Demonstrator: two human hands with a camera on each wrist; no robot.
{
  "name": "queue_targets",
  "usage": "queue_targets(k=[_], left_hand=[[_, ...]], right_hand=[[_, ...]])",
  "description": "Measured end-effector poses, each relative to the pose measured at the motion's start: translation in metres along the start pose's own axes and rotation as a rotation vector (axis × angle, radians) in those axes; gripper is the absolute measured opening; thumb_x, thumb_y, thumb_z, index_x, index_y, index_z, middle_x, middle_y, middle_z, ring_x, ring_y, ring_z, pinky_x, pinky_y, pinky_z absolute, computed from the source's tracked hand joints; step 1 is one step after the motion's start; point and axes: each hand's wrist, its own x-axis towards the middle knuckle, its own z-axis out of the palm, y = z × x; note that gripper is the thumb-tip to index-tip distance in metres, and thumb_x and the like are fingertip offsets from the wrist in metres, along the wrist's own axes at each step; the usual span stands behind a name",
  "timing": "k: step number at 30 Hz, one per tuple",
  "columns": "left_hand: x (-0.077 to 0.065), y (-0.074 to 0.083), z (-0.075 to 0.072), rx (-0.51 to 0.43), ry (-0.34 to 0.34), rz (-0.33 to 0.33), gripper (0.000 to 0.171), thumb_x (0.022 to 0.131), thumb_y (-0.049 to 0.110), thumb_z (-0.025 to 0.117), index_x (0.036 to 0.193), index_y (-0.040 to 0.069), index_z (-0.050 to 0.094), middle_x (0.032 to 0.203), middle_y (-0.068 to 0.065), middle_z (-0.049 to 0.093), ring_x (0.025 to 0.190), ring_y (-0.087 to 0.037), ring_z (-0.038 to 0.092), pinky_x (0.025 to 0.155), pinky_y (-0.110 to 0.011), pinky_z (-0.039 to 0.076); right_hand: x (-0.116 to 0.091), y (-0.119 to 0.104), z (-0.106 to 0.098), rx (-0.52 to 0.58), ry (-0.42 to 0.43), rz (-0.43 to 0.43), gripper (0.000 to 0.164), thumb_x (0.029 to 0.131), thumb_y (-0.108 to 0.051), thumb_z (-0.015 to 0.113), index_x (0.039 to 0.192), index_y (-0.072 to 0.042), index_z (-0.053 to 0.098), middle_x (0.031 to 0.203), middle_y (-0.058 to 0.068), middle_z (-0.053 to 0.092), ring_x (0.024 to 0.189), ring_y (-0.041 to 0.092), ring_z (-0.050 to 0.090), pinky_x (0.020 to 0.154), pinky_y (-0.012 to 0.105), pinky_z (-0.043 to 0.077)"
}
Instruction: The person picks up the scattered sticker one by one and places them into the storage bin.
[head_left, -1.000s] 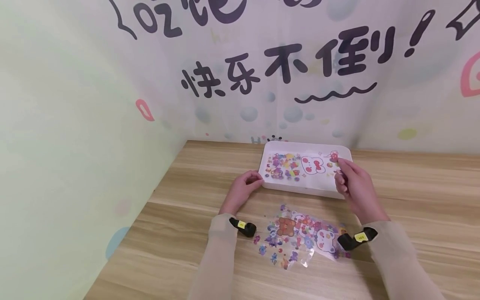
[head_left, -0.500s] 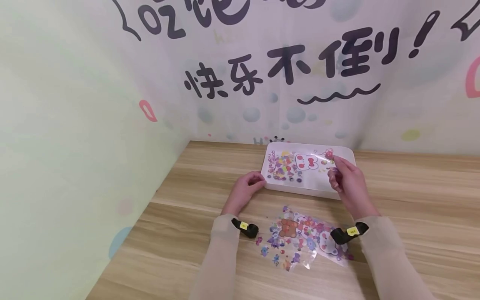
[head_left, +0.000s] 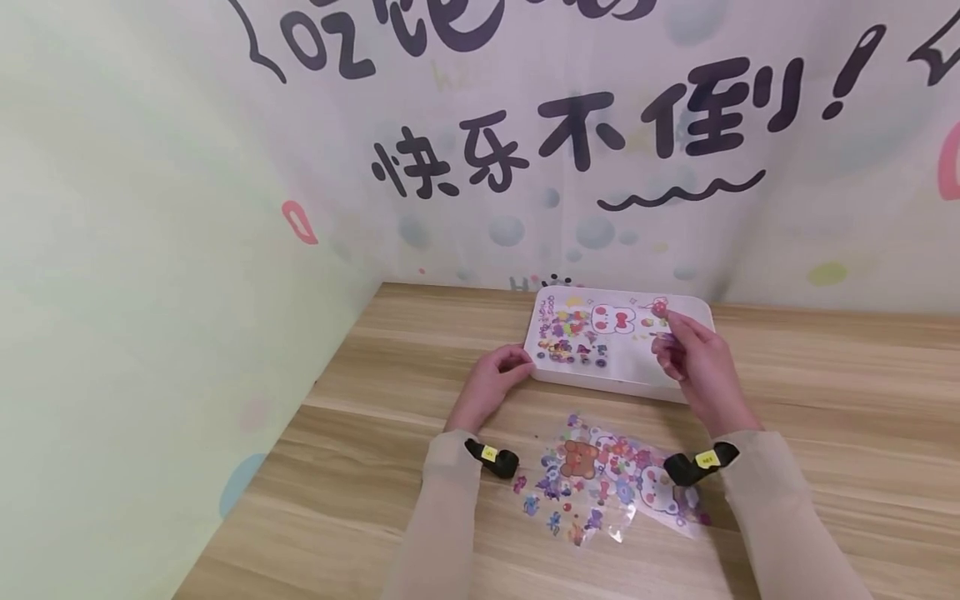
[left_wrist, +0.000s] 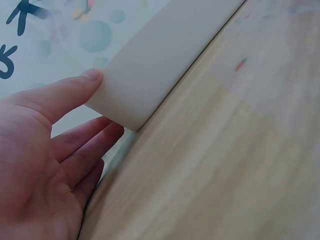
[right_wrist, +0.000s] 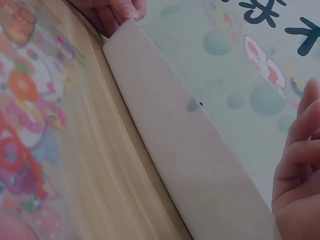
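Observation:
A white plastic tray (head_left: pixel 630 385) stands at the back of the table by the wall. My left hand (head_left: pixel 493 379) grips its front left corner; in the left wrist view the thumb (left_wrist: pixel 82 90) lies at the rim and the other fingers reach round the outer wall. My right hand (head_left: pixel 693 350) pinches the right end of a clear sticker sheet (head_left: pixel 612 319) printed with a bunny, fruit and small coloured figures. The sheet lies over the tray's opening, and the right wrist view shows it tilted above the rim.
Several more clear sticker sheets (head_left: pixel 581 460), with bears and little purple and blue figures, lie overlapping on the wooden table (head_left: pixel 360 467) between my forearms. A printed cloth (head_left: pixel 480 233) with large black characters hangs right behind the tray.
My right hand has moved a little left with the sticker sheet, and purple lettering at the sheet's left end now shows. My left hand stays at the tray corner.

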Motion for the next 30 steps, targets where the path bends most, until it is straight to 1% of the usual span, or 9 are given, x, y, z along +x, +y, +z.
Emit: queue_targets(k=[6, 14, 16, 23, 27, 30], left_hand=[[0.001, 0.0, -0.002, 0.014, 0.004, -0.013, 0.013, 0.081, 0.04, 0.061, 0.09, 0.03, 0.059, 0.099, 0.016, 0.059, 0.094, -0.004, 0.052, 0.086, -0.029, 0.04], [0.002, -0.001, 0.0, 0.026, 0.004, -0.01, 0.013, 0.081, 0.04, 0.062, 0.089, 0.031, 0.059, 0.102, 0.017, 0.058, 0.097, -0.004, 0.052, 0.088, -0.031, 0.039], [0.001, -0.001, 0.0, 0.026, 0.002, -0.007, 0.012, 0.081, 0.039, 0.062, 0.089, 0.031, 0.059, 0.102, 0.017, 0.058, 0.097, -0.004, 0.052, 0.088, -0.031, 0.039], [0.001, 0.0, 0.001, 0.02, -0.001, -0.004, 0.012, 0.081, 0.04, 0.062, 0.089, 0.031, 0.059, 0.103, 0.017, 0.058, 0.098, -0.004, 0.051, 0.089, -0.031, 0.039], [0.001, 0.0, 0.001, 0.013, 0.001, -0.013, 0.013, 0.081, 0.039, 0.062, 0.089, 0.03, 0.059, 0.106, 0.016, 0.058, 0.099, -0.005, 0.051, 0.09, -0.031, 0.038], [0.001, 0.0, 0.002, 0.01, 0.003, -0.014, 0.012, 0.081, 0.038, 0.062, 0.089, 0.029, 0.059, 0.108, 0.014, 0.058, 0.099, -0.005, 0.051, 0.09, -0.031, 0.038]], right_hand=[[0.004, 0.001, 0.0, -0.052, -0.025, 0.011, 0.05, 0.087, -0.038, 0.052, 0.13, -0.014, 0.044, 0.081, 0.002, 0.063, 0.063, 0.012, 0.051, 0.052, 0.017, 0.044], [0.008, -0.001, -0.003, -0.083, -0.019, 0.039, 0.051, 0.087, -0.04, 0.051, 0.131, -0.015, 0.043, 0.085, 0.001, 0.062, 0.067, 0.012, 0.052, 0.055, 0.016, 0.044], [0.008, -0.001, -0.003, -0.109, -0.012, 0.043, 0.052, 0.087, -0.041, 0.05, 0.131, -0.015, 0.042, 0.085, 0.001, 0.062, 0.067, 0.012, 0.053, 0.055, 0.016, 0.045], [0.008, 0.0, -0.002, -0.253, 0.013, 0.035, 0.054, 0.086, -0.047, 0.047, 0.132, -0.018, 0.042, 0.085, 0.003, 0.061, 0.067, 0.013, 0.057, 0.056, 0.019, 0.046], [0.01, 0.003, -0.001, -0.268, 0.016, 0.027, 0.057, 0.086, -0.047, 0.047, 0.132, -0.014, 0.041, 0.083, 0.004, 0.061, 0.066, 0.014, 0.058, 0.054, 0.02, 0.046], [0.011, 0.005, -0.001, -0.278, 0.018, 0.026, 0.057, 0.087, -0.047, 0.047, 0.132, -0.014, 0.04, 0.083, 0.003, 0.062, 0.065, 0.014, 0.058, 0.053, 0.02, 0.045]])
